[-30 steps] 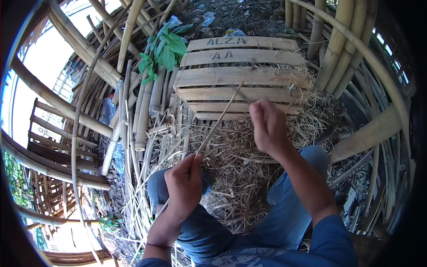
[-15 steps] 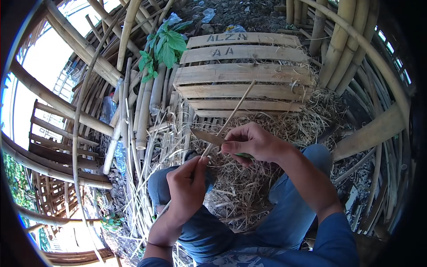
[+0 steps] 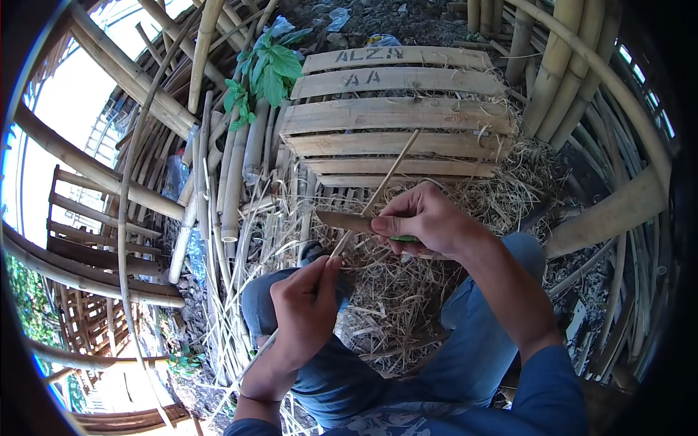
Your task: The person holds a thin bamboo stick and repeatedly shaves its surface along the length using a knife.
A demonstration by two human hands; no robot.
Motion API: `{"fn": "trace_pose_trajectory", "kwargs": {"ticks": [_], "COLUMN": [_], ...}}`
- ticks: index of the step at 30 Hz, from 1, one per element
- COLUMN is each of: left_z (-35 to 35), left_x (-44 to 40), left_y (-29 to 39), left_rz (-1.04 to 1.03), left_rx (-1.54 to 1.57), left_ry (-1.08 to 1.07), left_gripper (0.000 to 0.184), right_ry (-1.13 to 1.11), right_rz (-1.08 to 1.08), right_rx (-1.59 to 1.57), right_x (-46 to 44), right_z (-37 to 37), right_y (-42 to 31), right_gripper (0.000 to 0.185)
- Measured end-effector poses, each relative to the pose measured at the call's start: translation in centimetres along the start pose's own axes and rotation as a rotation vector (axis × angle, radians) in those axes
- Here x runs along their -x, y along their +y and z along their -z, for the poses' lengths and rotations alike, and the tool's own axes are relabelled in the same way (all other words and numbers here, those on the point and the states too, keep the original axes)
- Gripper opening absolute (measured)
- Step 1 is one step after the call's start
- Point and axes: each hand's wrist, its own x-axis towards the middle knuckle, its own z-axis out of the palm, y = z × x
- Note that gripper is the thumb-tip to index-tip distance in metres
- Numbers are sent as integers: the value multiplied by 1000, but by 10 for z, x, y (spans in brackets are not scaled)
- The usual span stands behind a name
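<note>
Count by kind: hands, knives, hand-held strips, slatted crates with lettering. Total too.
Hands: 2 (left hand, right hand)
Knives: 1 (knife, in the right hand)
Hand-held strips: 1 (thin strip, in the left hand)
Lettered slatted crates: 1 (crate)
Total: 5

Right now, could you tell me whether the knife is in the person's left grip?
No, the right grip holds the knife, while the left grip holds the thin strip.
</note>
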Motion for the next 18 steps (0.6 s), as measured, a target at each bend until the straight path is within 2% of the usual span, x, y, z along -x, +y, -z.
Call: {"fn": "trace_pose_trajectory", "kwargs": {"ticks": [5, 7, 8, 11, 15, 16, 18], "left_z": [3, 7, 8, 6, 7, 8, 10], "left_x": [0, 2, 2, 0, 0, 0, -1], "left_y": [2, 0, -1, -5, -3, -3, -2], "left_rz": [34, 51, 66, 116, 274, 276, 325], "left_rx": [-4, 1, 11, 37, 137, 131, 312], "left_ry": [32, 54, 48, 20, -111, -115, -235], "left_gripper": [16, 16, 16, 18, 27, 27, 32], "right_ry": [132, 414, 419, 366, -10, -9, -116], "right_rz": [94, 161, 163, 232, 79, 78, 48], "right_rx": [63, 14, 18, -49, 82, 74, 186], "right_x": [-2, -2, 2, 7, 17, 16, 13], "right_z": [18, 47, 58, 66, 6, -4, -19], "right_y": [-4, -11, -11, -12, -2, 1, 3], "right_gripper": [19, 17, 17, 17, 16, 16, 23]}}
